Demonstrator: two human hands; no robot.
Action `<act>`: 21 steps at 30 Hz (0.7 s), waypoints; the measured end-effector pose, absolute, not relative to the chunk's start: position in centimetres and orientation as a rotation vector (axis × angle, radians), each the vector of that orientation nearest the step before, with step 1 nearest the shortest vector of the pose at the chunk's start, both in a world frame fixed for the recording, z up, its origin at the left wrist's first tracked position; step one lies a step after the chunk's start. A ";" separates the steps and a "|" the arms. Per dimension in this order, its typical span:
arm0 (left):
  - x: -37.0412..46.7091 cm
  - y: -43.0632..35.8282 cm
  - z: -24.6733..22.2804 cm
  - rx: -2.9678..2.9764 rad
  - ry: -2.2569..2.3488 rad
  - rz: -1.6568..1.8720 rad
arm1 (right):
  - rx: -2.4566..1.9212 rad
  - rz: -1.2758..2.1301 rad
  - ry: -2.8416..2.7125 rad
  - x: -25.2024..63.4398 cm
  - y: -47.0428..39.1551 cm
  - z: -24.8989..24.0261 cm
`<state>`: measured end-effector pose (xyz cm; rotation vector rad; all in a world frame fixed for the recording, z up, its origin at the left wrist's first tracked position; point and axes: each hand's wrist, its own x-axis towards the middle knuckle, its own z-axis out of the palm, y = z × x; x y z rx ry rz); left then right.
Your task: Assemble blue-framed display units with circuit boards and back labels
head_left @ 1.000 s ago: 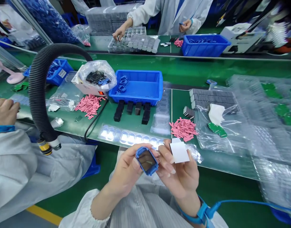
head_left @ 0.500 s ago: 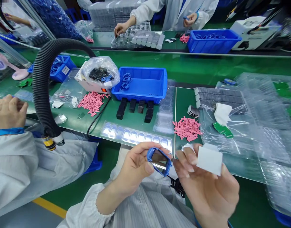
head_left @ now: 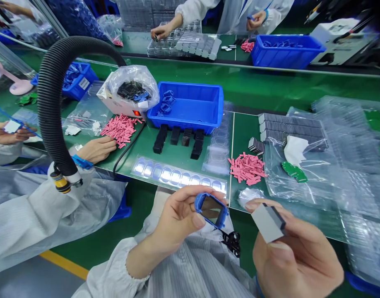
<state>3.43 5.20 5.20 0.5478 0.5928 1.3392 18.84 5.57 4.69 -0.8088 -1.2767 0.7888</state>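
My left hand [head_left: 174, 221] is closed on a blue plastic watch-type frame [head_left: 211, 210], pinching it between thumb and fingers. A dark, shiny panel fills the frame's opening. To the right, my right hand [head_left: 297, 248] grips a small light-grey square block [head_left: 267, 223] with a dark strip along one side. The block is apart from the blue frame. Just beyond my right fingers lies a round, crinkled clear piece [head_left: 250, 195] on the bench. A strip of clear film with ring shapes [head_left: 177, 176] lies along the front edge, behind my left hand.
Pink strips [head_left: 247, 169] lie in a pile near a plastic bag [head_left: 314, 169]. A blue bin [head_left: 196, 120] holds blue frames, with black blocks before it. A black hose [head_left: 49, 99] arches at left. A co-worker's hand [head_left: 98, 149] reaches to other pink strips [head_left: 120, 130].
My right hand has moved right and tilted the grey block so its dark side shows. My left hand has barely moved. The neighbour's hand now reaches to the pink strips.
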 end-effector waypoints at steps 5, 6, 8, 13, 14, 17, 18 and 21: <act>3.6 5.2 4.8 0.593 0.649 1.361 | -0.843 0.515 -1.752 19.2 6.0 5.5; 3.6 5.2 4.8 0.605 0.664 1.359 | -0.860 0.482 -1.838 19.4 6.1 5.6; 3.7 5.1 4.8 0.618 0.700 1.351 | -0.901 0.436 -1.926 19.7 6.1 5.5; 4.2 5.1 4.8 0.616 0.772 1.357 | -0.954 0.406 -1.931 19.7 6.0 5.4; 4.3 5.1 4.7 0.605 0.774 1.359 | -0.950 0.400 -1.934 19.7 5.9 5.4; 4.6 5.2 4.1 0.552 0.792 1.340 | -0.966 0.401 -1.934 19.5 5.8 5.2; 4.7 5.1 3.8 0.532 0.796 1.329 | -0.972 0.398 -1.940 19.4 5.8 5.1; 4.7 5.1 3.1 0.445 0.811 1.300 | -0.976 0.361 -1.993 19.3 5.8 4.4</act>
